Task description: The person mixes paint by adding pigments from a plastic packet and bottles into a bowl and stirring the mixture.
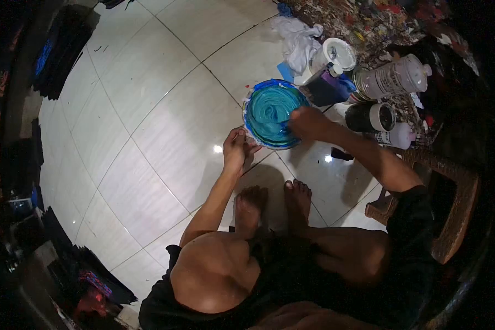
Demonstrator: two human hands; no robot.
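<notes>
A round tub [247, 122] stands on the tiled floor, its rim smeared with blue and white. Inside it, thick turquoise paint [270, 110] shows swirl marks. My left hand [237, 148] grips the tub's near left rim, thumb on top and fingers below the edge. Over the right side of the tub, my right hand [307, 124] is closed in a fist. From the fist a short blue-coated tool [284, 126] reaches down into the paint; its kind is hidden by the hand and the paint.
Right of the tub stand a white tub [340, 54], a dark purple container [329, 88], a clear bottle [404, 77], a black jar [363, 117] and a white bottle [400, 136]. A white cloth [296, 41] lies behind. A wooden stool [461, 203] is at right. My feet [251, 209] are near the tub.
</notes>
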